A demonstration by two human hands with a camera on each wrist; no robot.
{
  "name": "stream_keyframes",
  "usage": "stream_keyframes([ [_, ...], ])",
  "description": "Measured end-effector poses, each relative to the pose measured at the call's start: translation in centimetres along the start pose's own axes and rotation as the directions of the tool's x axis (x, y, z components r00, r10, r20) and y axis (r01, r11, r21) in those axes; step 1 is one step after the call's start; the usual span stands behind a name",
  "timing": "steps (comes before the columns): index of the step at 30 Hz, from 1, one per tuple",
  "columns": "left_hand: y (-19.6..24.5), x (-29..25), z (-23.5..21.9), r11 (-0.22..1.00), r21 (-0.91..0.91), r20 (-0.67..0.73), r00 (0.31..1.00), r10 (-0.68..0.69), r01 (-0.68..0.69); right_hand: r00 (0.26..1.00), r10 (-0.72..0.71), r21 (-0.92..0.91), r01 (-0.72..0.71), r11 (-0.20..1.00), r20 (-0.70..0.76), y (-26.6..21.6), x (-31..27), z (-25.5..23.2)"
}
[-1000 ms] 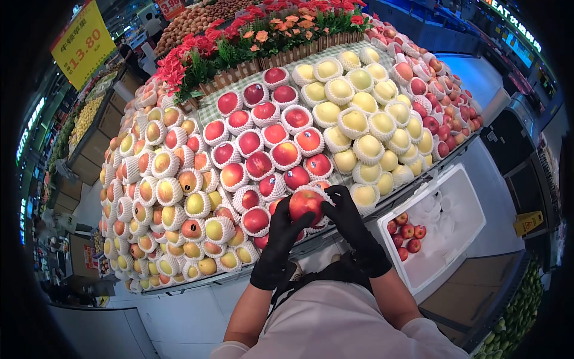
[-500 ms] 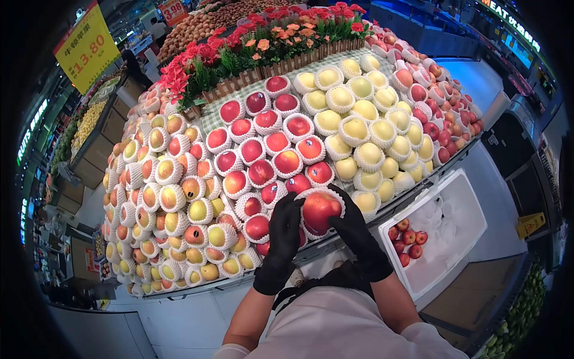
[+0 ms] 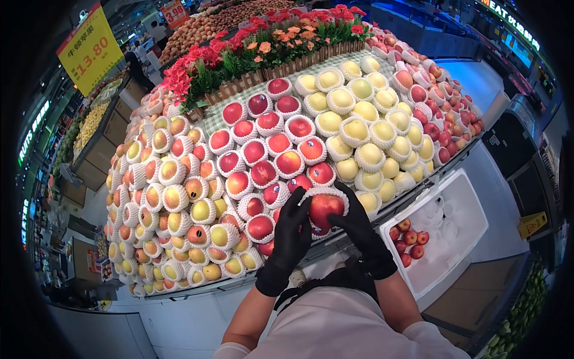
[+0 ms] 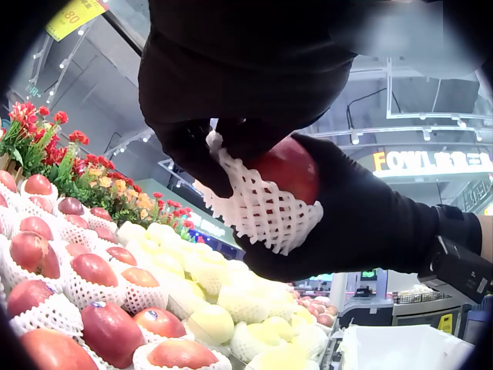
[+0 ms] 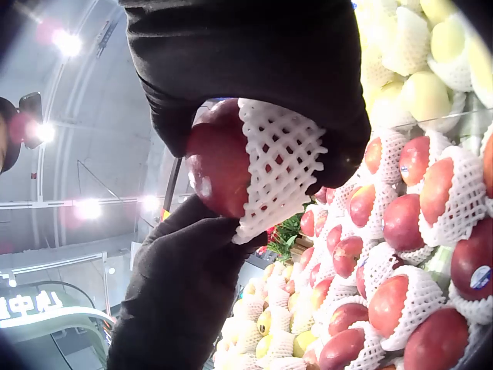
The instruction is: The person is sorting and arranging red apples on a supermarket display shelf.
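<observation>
The right hand (image 3: 360, 224) grips a red apple (image 3: 326, 206) in its foam net (image 5: 281, 158), held up by the near edge of the display stand (image 3: 412, 194); the left hand (image 3: 291, 230) pinches the net's lip. A hard tug there could tear the net or, should the right hand's hold slacken, pop the apple out to drop past that edge and bruise.

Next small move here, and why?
I'd probably have the left hand ease the net a bit further over the apple. That hand seems to pinch the net's drawn-out edge, the right hand steadies the apple, and the left wrist view shows the net covering only part of it, red skin bare above.
</observation>
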State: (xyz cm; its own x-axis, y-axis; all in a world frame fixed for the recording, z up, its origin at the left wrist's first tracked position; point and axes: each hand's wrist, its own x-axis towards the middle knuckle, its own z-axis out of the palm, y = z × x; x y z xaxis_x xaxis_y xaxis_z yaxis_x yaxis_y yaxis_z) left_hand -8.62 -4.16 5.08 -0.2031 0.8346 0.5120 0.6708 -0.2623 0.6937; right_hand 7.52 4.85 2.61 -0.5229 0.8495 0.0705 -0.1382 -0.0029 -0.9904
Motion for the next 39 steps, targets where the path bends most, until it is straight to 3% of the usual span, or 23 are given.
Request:
stream_keyframes([
  [4,1.1,-0.1,-0.2,0.999,0.042,0.014,1.0,-0.004,0.003,0.996,0.016,-0.027,-0.018,0.999,-0.085,0.1,-0.1,0.5],
  [7,1.3,0.0,-0.8,0.965,-0.24,0.021,0.994,-0.105,0.107,0.995,0.07,0.109,-0.063,0.992,-0.064,-1.0,-0.3,0.8],
  [11,-0.9,-0.6,-0.6,0.897,-0.396,-0.032,0.974,-0.224,0.194,0.999,0.032,0.023,-0.031,0.999,-0.045,-0.6,-0.3,0.3],
  [14,-2.2,-0.5,0.2,0.801,-0.521,0.101,0.953,-0.284,0.294,0.999,0.031,-0.021,-0.031,0.999,-0.041,-1.1,-0.7,0.7],
  [18,-0.5,0.4,0.0,0.624,-0.589,0.415,0.855,-0.311,0.513,0.998,0.069,0.005,-0.069,0.998,-0.011,-1.3,-1.0,0.9],
  [20,0.3,0.8,-0.1,0.573,-0.607,0.445,0.833,-0.33,0.551,0.995,0.099,0.012,-0.099,0.995,-0.009,-1.8,-1.2,0.9],
  [22,0.1,0.5,0.1,0.498,-0.63,0.486,0.803,-0.346,0.596,0.999,0.032,0.012,-0.032,0.999,-0.015,-1.3,-1.4,0.5],
  [25,0.1,0.1,1.3,0.407,-0.709,0.441,0.813,-0.381,0.576,0.998,0.045,-0.01,-0.046,0.999,-0.048,-1.2,-1.6,-0.5],
  [30,0.4,0.0,2.6,0.407,-0.718,0.449,0.823,-0.348,0.564,0.994,0.09,-0.083,-0.094,0.992,-0.059,-2.1,-2.0,-2.0],
  [33,0.5,-0.1,2.9,0.413,-0.714,0.453,0.823,-0.343,0.565,0.998,0.015,-0.108,-0.022,0.994,-0.061,-1.2,-2.0,-2.8],
  [36,0.2,-0.5,3.2,0.387,-0.743,0.435,0.834,-0.34,0.546,0.987,0.163,-0.057,-0.162,0.985,0.017,-2.7,-2.2,-3.3],
  [39,-0.4,-1.0,3.5,0.328,-0.781,0.416,0.834,-0.362,0.532,0.979,0.178,-0.105,-0.167,0.98,0.097,-3.3,-3.0,-3.2],
])
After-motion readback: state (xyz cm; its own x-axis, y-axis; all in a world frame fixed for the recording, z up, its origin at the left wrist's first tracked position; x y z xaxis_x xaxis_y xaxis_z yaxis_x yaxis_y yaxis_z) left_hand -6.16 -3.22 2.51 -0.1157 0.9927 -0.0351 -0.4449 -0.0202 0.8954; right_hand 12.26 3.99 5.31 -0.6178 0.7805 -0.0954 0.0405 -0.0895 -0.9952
